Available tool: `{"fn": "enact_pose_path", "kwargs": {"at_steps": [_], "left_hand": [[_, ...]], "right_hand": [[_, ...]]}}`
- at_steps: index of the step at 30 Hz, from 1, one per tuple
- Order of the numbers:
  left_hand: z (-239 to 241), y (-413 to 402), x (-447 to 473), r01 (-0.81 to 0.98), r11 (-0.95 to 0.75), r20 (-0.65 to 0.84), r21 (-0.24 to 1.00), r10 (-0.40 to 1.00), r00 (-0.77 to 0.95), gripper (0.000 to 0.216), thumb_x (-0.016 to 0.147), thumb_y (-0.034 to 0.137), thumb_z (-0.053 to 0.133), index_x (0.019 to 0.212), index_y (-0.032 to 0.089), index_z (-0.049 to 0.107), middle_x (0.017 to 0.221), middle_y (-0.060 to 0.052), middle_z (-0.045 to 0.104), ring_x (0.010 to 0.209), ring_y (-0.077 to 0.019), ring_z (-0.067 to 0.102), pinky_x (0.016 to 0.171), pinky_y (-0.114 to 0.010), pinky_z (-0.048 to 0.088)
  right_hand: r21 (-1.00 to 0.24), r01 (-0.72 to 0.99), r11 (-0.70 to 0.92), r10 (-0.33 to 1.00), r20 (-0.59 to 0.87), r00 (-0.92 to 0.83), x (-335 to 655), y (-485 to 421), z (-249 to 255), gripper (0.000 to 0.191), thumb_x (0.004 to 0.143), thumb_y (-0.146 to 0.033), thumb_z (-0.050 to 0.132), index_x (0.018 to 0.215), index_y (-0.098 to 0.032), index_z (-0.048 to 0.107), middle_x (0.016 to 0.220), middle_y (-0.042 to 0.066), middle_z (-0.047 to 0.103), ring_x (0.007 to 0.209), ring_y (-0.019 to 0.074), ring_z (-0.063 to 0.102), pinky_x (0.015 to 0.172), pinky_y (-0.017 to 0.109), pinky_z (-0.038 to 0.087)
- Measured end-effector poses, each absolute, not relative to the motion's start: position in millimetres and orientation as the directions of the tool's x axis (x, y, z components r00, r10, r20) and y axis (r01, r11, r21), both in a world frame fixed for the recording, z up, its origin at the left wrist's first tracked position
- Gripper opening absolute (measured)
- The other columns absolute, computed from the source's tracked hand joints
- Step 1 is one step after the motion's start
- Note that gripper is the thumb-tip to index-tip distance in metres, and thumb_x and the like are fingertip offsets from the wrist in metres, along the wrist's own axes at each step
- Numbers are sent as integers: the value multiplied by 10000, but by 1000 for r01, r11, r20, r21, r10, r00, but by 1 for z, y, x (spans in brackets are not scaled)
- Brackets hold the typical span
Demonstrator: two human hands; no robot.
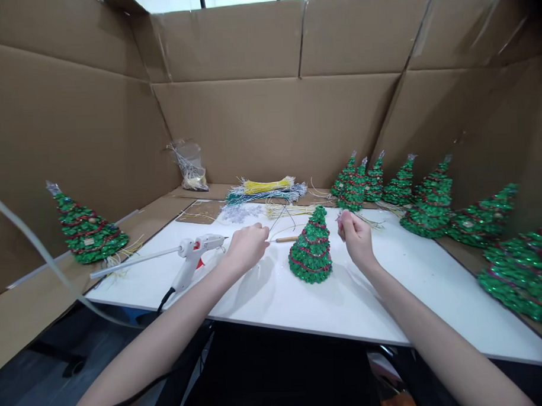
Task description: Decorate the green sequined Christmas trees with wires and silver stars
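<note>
A small green Christmas tree (312, 249) with red garland stands on the white table between my hands; its top bears no star. My right hand (356, 234) is closed, pinching a small, clear, pale star (339, 217) to the right of the treetop. My left hand (248, 244) is closed, fingertips together, to the left of the tree; whatever it grips is hidden or too small to name. Close to those fingertips is a wooden-handled tool (286, 240), its handle pointing toward the tree. A white glue gun (195, 256) with a long glue stick rests left of my left hand.
Several starred trees (374, 178) line the right side, and another tree (87, 230) stands at far left. Bundled yellow wires (268, 185), a pile of clear pieces (241, 213) and a plastic bag (190, 164) lie toward the back. Cardboard walls (268, 120) enclose the table.
</note>
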State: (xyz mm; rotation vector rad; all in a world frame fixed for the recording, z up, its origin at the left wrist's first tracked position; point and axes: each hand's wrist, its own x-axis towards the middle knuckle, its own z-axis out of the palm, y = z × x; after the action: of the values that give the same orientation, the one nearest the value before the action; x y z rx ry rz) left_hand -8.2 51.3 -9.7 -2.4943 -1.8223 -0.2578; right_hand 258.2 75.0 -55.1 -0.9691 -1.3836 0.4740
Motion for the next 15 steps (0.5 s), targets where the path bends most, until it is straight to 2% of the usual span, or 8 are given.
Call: {"fn": "enact_pose_path", "kwargs": {"at_steps": [5, 7, 15], "left_hand": [[-14, 70, -11, 970, -241, 43, -13, 969, 241, 328, 958, 336, 612, 1229, 153, 596, 1227, -97, 627, 1056, -227, 642, 896, -440, 564], [-16, 76, -16, 973, -232, 20, -13, 972, 233, 340, 958, 336, 610, 1246, 158, 589, 1248, -103, 618, 1069, -234, 639, 899, -443, 564], [-23, 90, -25, 965, -240, 41, 108, 971, 236, 326, 961, 335, 605, 1241, 168, 594, 1249, -101, 618, 1065, -229, 640, 897, -432, 565]], "right_hand": [[-796, 271, 542, 782, 595, 184, 266, 75, -65, 499, 930, -619, 482, 638, -215, 462, 551, -44, 379, 488, 112, 337, 465, 272, 261], [-791, 276, 546, 779, 600, 180, 268, 76, -65, 498, 933, -621, 473, 644, -216, 464, 549, -45, 377, 486, 113, 336, 465, 271, 265], [-789, 275, 550, 783, 601, 159, 268, 77, -66, 493, 943, -608, 464, 642, -216, 466, 559, -38, 385, 487, 114, 335, 463, 274, 255]]}}
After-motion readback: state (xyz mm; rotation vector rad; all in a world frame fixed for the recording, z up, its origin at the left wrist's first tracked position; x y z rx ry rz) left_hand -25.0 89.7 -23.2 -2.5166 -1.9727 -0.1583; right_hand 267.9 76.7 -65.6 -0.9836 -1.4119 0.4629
